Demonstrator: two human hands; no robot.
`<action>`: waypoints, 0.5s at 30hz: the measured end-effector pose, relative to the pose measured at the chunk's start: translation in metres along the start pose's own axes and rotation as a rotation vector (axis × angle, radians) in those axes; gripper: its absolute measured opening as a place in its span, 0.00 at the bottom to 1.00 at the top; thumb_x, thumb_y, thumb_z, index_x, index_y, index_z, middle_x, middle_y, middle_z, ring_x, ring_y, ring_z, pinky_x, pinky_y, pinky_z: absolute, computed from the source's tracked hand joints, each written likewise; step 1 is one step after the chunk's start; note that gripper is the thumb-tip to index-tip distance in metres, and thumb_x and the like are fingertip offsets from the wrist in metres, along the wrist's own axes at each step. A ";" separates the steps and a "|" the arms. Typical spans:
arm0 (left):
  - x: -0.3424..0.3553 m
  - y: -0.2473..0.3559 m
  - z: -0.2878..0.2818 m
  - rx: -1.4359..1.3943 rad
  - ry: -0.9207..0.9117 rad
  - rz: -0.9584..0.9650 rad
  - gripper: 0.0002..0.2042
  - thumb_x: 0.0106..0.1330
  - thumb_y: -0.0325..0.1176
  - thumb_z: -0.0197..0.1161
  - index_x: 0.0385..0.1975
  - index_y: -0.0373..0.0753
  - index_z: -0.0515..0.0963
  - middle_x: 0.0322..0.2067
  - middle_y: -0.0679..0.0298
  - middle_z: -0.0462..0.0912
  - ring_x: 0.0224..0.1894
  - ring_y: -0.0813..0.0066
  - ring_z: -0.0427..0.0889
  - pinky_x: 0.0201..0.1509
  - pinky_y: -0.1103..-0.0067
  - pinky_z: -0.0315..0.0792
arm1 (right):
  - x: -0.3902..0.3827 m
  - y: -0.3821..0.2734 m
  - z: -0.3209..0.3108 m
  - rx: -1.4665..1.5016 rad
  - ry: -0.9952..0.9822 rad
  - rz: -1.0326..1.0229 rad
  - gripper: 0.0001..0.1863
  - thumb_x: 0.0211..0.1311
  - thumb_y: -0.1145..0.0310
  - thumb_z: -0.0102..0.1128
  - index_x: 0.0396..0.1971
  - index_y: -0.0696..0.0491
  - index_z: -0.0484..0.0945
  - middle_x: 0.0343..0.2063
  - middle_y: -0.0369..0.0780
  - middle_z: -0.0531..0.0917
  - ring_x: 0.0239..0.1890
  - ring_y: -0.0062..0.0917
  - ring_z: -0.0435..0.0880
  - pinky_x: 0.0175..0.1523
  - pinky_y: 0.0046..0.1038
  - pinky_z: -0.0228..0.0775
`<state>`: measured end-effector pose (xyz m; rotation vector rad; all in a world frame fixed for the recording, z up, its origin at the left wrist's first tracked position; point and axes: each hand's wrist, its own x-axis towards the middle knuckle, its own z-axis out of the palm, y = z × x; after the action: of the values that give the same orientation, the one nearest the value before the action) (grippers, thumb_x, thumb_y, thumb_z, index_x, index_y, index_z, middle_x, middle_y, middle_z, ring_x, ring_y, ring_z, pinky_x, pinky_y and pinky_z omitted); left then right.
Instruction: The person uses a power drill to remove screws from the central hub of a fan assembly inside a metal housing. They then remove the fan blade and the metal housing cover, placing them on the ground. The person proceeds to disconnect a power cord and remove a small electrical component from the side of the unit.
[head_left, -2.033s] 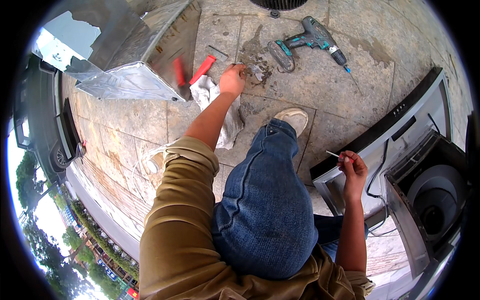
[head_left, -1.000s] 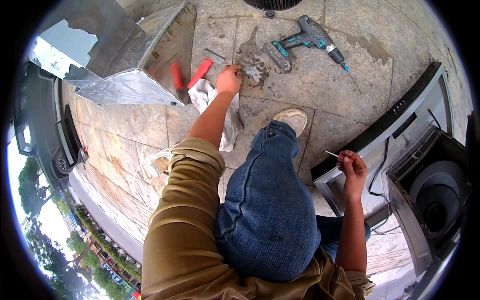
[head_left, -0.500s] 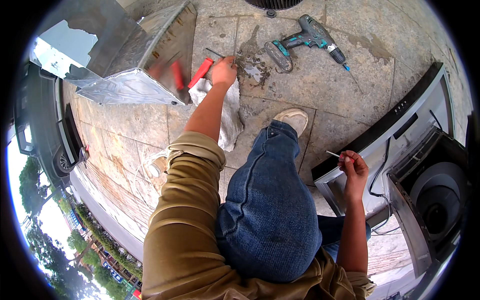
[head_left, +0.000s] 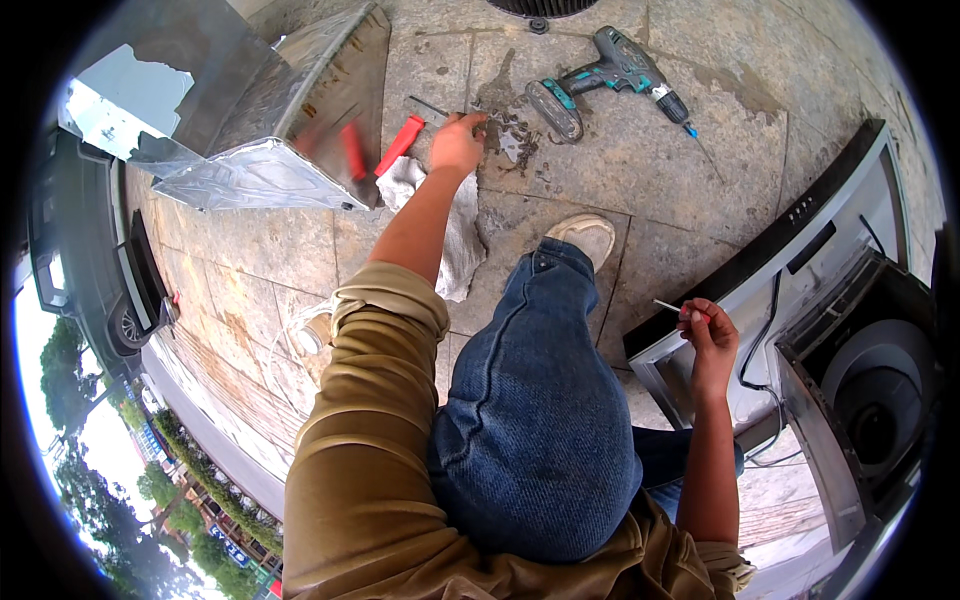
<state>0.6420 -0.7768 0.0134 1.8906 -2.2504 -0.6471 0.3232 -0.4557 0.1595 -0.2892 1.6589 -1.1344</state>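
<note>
My left hand (head_left: 457, 147) reaches down to the paving at the edge of a scatter of small metal parts (head_left: 512, 140). Its fingers stretch toward the parts, and I see nothing held between them. Beside it lie a red-handled tool (head_left: 401, 143) and a thin dark rod (head_left: 428, 105). A crumpled whitish rag (head_left: 461, 240) is spread under the wrist. My right hand (head_left: 712, 340), raised at the right, is closed on a small red-handled screwdriver (head_left: 684, 313). Its thin pale shaft points left, and the fingers hide most of the handle.
A cordless drill (head_left: 615, 80) with a long bit lies beyond the parts. The open range hood (head_left: 790, 290) with dangling cables stands at the right. A shiny sheet-metal housing (head_left: 265, 175) fills the upper left. My shoe (head_left: 585, 238) is planted in the middle.
My left hand has shifted slightly right, its fingers extending toward the small metal parts. My right hand keeps the screwdriver in nearly the same place.
</note>
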 end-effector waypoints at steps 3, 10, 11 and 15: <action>0.001 0.011 0.002 0.021 -0.008 0.097 0.14 0.56 0.32 0.64 0.44 0.50 0.79 0.40 0.59 0.78 0.43 0.60 0.79 0.47 0.70 0.73 | 0.000 0.000 -0.001 -0.007 0.006 0.013 0.08 0.65 0.72 0.55 0.40 0.60 0.77 0.31 0.36 0.81 0.30 0.17 0.77 0.37 0.18 0.68; 0.008 0.028 0.019 0.057 -0.042 0.124 0.12 0.56 0.29 0.61 0.40 0.48 0.79 0.36 0.60 0.78 0.42 0.59 0.79 0.45 0.69 0.74 | -0.001 -0.001 -0.005 -0.018 0.008 0.009 0.09 0.64 0.72 0.55 0.40 0.60 0.77 0.31 0.36 0.81 0.30 0.17 0.77 0.38 0.19 0.68; 0.010 0.022 0.022 0.048 -0.050 0.125 0.12 0.56 0.28 0.60 0.40 0.48 0.79 0.35 0.60 0.78 0.41 0.59 0.79 0.45 0.69 0.74 | -0.001 0.000 -0.005 -0.016 0.006 0.010 0.09 0.64 0.72 0.55 0.40 0.60 0.77 0.31 0.36 0.81 0.30 0.17 0.77 0.38 0.19 0.68; 0.012 0.021 0.023 0.024 0.002 -0.008 0.11 0.55 0.28 0.58 0.38 0.48 0.79 0.35 0.60 0.78 0.40 0.59 0.79 0.45 0.69 0.74 | -0.001 0.002 -0.008 -0.007 0.015 0.014 0.09 0.64 0.72 0.55 0.40 0.60 0.77 0.31 0.37 0.81 0.30 0.17 0.77 0.37 0.18 0.68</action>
<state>0.6115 -0.7801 -0.0010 1.9111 -2.2602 -0.6217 0.3180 -0.4498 0.1584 -0.2742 1.6758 -1.1233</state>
